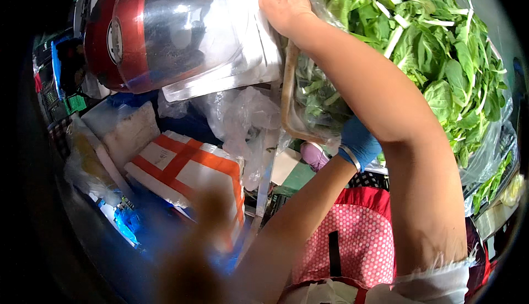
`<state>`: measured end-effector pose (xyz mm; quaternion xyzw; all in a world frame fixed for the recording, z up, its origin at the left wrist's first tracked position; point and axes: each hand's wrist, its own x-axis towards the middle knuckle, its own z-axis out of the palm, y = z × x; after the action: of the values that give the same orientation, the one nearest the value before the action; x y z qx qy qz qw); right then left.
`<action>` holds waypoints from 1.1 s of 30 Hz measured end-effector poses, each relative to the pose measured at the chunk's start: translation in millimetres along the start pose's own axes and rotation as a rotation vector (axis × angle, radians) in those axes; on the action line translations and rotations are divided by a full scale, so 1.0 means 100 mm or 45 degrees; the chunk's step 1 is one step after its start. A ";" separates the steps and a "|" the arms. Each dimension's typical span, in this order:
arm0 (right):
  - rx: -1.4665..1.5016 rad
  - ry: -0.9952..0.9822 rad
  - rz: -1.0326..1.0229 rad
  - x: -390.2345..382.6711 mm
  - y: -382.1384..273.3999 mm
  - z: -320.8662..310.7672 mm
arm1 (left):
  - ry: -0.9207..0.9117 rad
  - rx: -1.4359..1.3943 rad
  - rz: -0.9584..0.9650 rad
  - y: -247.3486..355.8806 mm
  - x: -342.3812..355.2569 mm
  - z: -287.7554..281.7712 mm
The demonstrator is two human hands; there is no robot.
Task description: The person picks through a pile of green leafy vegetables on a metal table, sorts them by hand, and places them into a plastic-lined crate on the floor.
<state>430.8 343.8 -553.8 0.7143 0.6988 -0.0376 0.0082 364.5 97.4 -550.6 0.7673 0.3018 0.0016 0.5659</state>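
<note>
My bare right hand (287,5) reaches far forward, its fingers curled at the edge of a clear plastic bag (325,2) beside a heap of leafy greens (424,45). My left hand (361,141), in a blue glove with a pale band at the wrist, is at the near end of a brown-rimmed tray (287,92). Its fingers are mostly hidden behind my right forearm, which crosses over it. Under clear film, darker greens (319,97) lie inside the tray's rim. The loose greens have pale cut stems and spread over crumpled plastic.
A red helmet with a clear visor (187,25) rests on white sheets (220,81) at the far left. Below it are crumpled clear bags (242,114) and a white foam box with orange tape (187,166). A purple shoe (314,155) shows beneath the tray.
</note>
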 end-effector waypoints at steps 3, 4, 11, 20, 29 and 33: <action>0.084 0.263 -0.047 -0.29 0.26 -0.74 | 0.283 -0.187 -0.404 0.64 -0.02 -0.35; 0.206 0.440 -0.063 -0.51 0.37 -1.09 | 0.245 -0.197 -0.572 0.80 -0.09 -0.47; 0.432 0.310 0.042 -1.88 1.21 -1.26 | 0.730 -0.379 -0.243 0.79 -0.60 -0.49; -0.283 0.238 1.000 -3.81 2.35 -1.53 | 1.120 -0.660 -0.457 0.21 0.15 -1.58; 1.313 0.360 1.900 -4.72 3.53 -0.88 | 0.977 -0.530 -0.378 0.49 0.81 -2.30; 1.542 0.982 1.842 -4.31 3.70 -1.19 | 1.092 -0.582 -0.129 0.96 0.97 -2.44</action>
<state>796.2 -87.3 -422.5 0.8130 -0.0819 -0.1381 -0.5596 404.8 336.8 -412.5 0.5379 0.5366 0.3562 0.5439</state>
